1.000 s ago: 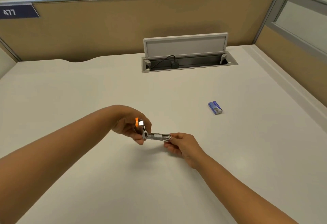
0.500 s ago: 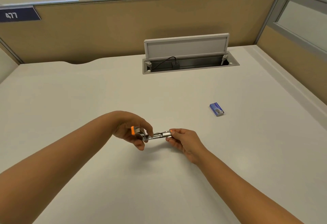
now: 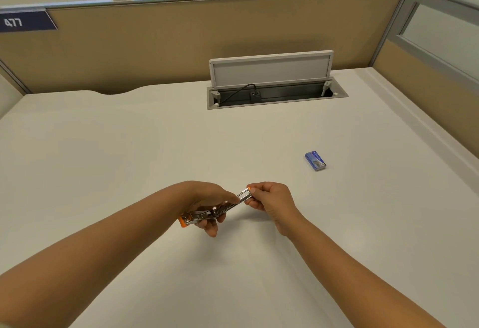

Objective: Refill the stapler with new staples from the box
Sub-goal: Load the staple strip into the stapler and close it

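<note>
A small metal stapler [image 3: 207, 214] with orange trim is held just above the white desk [image 3: 129, 159], swung open so it lies stretched out flat. My left hand [image 3: 207, 202] grips its near-left half, fingers wrapped around it. My right hand [image 3: 269, 199] pinches the far-right tip, where a bit of orange shows. The blue staple box [image 3: 315, 160] lies shut on the desk, well to the right and beyond my right hand, touched by neither hand.
An open cable hatch [image 3: 274, 94] with a raised grey lid and a plugged-in black cable sits at the back of the desk. Tan partition walls [image 3: 181, 42] close off the back and right sides. Plants stand behind the partition.
The stapler has opened out further: its orange-ended half, raised upright a second ago, now lies low at the left. My right hand rose slightly with the other end.
</note>
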A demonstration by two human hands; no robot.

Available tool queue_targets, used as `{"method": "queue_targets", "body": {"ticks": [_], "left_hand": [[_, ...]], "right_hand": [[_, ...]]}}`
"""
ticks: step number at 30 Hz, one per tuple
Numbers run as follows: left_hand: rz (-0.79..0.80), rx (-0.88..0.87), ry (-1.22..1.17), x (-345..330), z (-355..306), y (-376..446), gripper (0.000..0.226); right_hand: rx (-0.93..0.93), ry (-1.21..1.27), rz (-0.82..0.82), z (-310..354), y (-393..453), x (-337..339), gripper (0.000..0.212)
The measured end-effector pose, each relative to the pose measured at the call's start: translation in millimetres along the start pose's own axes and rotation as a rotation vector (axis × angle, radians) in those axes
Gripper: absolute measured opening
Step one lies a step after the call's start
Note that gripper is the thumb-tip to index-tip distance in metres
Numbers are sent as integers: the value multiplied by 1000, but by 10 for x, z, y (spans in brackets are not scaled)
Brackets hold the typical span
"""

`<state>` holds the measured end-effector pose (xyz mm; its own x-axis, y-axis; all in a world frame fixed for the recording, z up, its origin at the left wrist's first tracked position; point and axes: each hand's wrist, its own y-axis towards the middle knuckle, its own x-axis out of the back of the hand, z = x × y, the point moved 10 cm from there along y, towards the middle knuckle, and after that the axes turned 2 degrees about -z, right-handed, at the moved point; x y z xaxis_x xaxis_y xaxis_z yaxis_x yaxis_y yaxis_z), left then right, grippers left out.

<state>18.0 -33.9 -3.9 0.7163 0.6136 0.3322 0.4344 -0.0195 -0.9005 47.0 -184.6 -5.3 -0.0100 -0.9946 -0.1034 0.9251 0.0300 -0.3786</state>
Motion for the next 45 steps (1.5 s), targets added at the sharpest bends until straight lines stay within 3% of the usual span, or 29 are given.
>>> {"method": "queue_targets", "body": {"ticks": [11, 17, 28, 34, 39, 42, 45], "left_hand": [[-20, -87, -31, 25, -59, 34, 52], [142, -105, -292, -69, -104, -12, 37], [160, -206, -671, -237, -311, 62, 40], [215, -236, -968, -443, -417, 101, 44], [275, -259, -1291, -528, -512, 76, 32], [300, -278, -1429, -525, -558, 66, 31], [294, -298, -1513, -489, -575, 73, 37]], "right_hand": [[5, 58, 2, -23, 16, 46, 13], [32, 57, -37, 33, 68, 136, 14], [-14, 275, -18, 86, 23, 16, 25], [48, 195, 69, 196, -7, -66, 38], [77, 91, 210, 227, -56, -137, 50], [91, 1, 344, 216, -142, -180, 63], [171, -243, 515, 201, -298, -219, 83]]}}
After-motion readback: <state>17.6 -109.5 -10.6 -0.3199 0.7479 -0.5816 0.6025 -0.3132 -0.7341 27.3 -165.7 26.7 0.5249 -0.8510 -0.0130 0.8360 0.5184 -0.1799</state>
